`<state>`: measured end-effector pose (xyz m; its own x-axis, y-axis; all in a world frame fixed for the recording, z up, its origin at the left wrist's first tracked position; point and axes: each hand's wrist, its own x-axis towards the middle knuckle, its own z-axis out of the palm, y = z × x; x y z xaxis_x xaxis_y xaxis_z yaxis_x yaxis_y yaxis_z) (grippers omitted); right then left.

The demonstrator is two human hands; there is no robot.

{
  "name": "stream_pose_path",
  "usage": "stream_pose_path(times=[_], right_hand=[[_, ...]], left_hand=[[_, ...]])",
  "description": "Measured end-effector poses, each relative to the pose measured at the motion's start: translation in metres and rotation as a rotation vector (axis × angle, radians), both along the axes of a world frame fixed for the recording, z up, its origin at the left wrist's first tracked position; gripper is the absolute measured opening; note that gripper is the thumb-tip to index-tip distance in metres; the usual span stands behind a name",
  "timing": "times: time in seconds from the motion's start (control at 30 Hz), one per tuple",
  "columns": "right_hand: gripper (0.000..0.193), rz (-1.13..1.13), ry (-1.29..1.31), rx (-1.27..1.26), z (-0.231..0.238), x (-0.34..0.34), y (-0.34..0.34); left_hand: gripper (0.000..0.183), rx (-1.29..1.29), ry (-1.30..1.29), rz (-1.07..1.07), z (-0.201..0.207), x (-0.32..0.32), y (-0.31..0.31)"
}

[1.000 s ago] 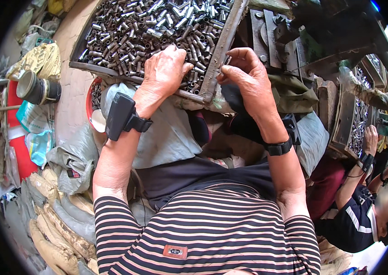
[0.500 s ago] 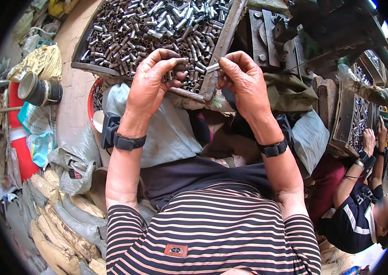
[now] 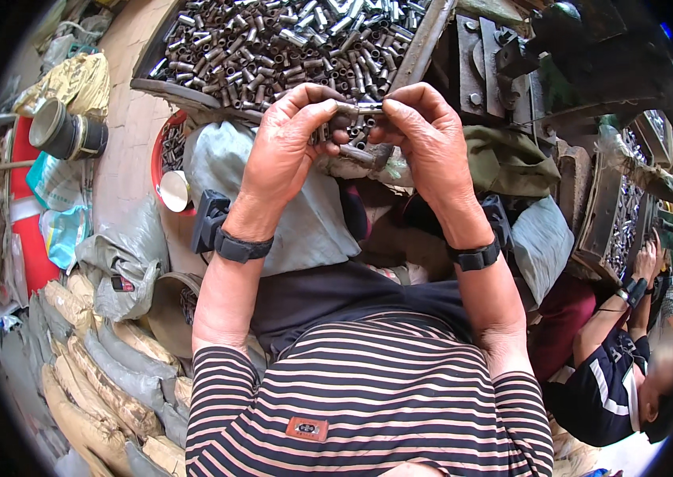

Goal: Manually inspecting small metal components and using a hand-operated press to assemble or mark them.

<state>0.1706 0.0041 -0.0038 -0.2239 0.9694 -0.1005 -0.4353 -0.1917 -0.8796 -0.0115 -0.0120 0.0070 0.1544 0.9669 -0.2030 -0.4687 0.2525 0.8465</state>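
Above the near edge of a tray (image 3: 418, 49) heaped with short metal tubes (image 3: 273, 48), my two hands are close together. Between thumb and fingers, my left hand (image 3: 289, 139) pinches a short dark metal tube (image 3: 345, 107), and more small dark pieces seem tucked under its curled fingers. My right hand (image 3: 432, 135) is closed on a slim, bright metal piece (image 3: 370, 108), held level. The two pieces meet end to end or nearly so; whether one enters the other is too small to tell.
Dark machinery (image 3: 503, 60) with bolted plates stands right of the tray. A red basin (image 3: 159, 163) of metal pieces and a bucket (image 3: 174, 306) are at the left, beside stacked sacks (image 3: 90, 374). At the far right a co-worker (image 3: 607, 381) reaches toward another tray (image 3: 595, 215).
My hands have come together, bringing the bright piece up to the dark tube; my left hand has moved right. The tray and machinery appear slightly further right in view.
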Motion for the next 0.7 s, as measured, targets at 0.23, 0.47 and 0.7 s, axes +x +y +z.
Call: stream_pose_path(times=[0.23, 0.47, 0.7], right_hand=[[0.01, -0.017, 0.017, -0.046, 0.0, -0.002, -0.006], [0.012, 0.015, 0.05, -0.05, -0.003, 0.002, -0.013], [0.01, 0.246, -0.039, -0.061, -0.003, 0.016, -0.012]], left_hand=[[0.013, 0.021, 0.027, 0.066, -0.001, 0.005, -0.007], [0.012, 0.215, 0.36, 0.102, -0.002, 0.009, -0.017], [0.012, 0.172, 0.484, -0.027, -0.001, -0.008, -0.033]])
